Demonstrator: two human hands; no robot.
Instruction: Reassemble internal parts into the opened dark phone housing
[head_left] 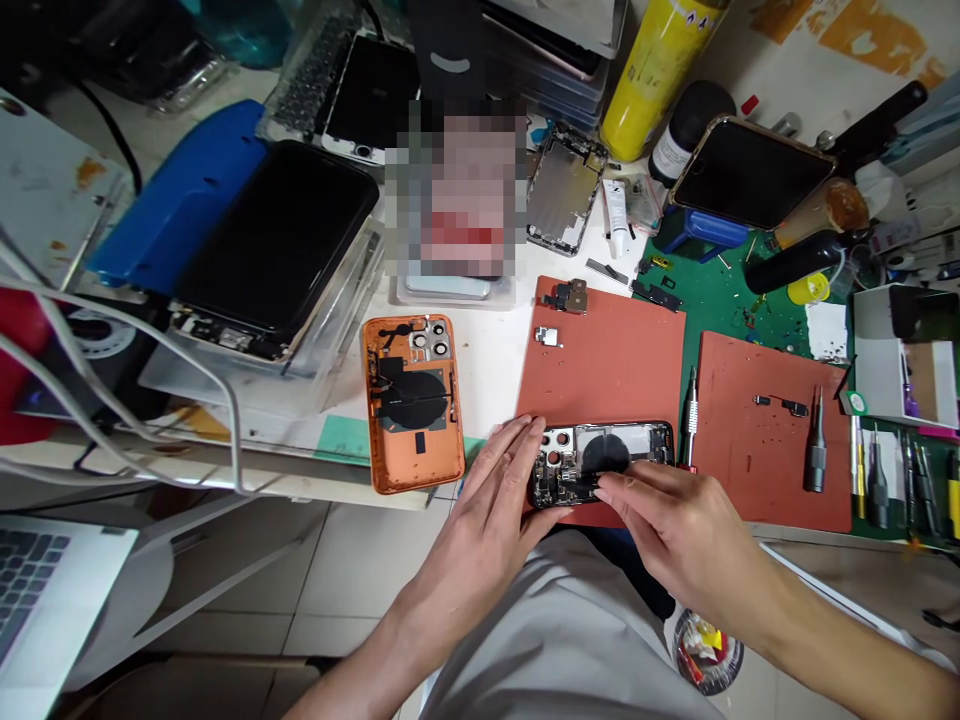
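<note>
**Head view: both hands on an opened phone at the near edge of the repair bench**

Both hands are on an opened black phone housing (pixel 600 462), which lies flat at the near edge of a red silicone mat (pixel 607 345), with its internals exposed. The left hand (pixel 480 510) spreads over the housing's left end, and the right hand (pixel 675 525) reaches in from the right, fingertips on the internals. The hands are just apart; whether either is clamped on the housing, I cannot tell.

Open mat stretches beyond the housing, with two small phone parts (pixel 566 297) near its far edge. A screwdriver (pixel 688 420) stands just beside the housing's right end, at the gap before a second red mat (pixel 772 430). To the left, past a strip of white desk (pixel 495 370), lies an orange phone back (pixel 411 405), well clear of the left hand.

The bench is crowded: a black phone display (pixel 274 240) sits in a clear tray at the far left, a yellow gas can (pixel 656 70) stands at the back, and a green mat (pixel 720 290) fills the right. Tile floor (pixel 225 570) shows below the desk edge, beside a laptop (pixel 37 590).
</note>
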